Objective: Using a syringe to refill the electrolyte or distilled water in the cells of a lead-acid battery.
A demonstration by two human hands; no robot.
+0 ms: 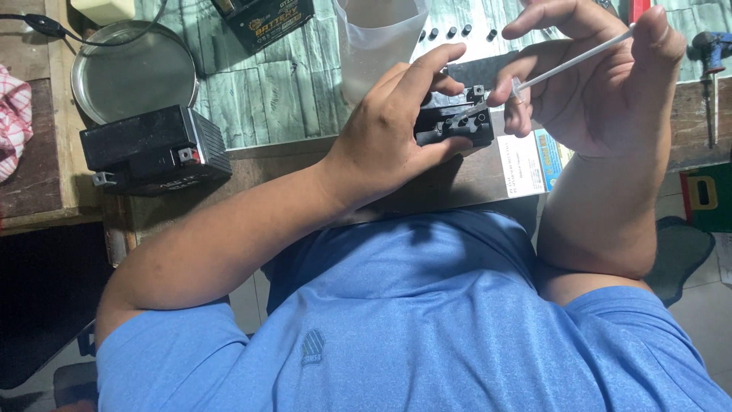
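Gripping battery [454, 122] and white tube [573, 61]

Bare worktop [274, 99] lies open between the round metal tray [133, 72] and the plastic container [377, 42]. Left, a black battery [152, 149] blocks the edge; small black caps [457, 32] crowd behind.

- black box [263, 19] with yellow print, top edge of the counter, cut off by the frame
- flat white card [522, 164] with a blue-and-yellow strip down its right side, at the counter's near edge, just below the right hand [602, 84]
- small red-and-white sticker [187, 155] on top of the black battery block [152, 149], left side of the counter
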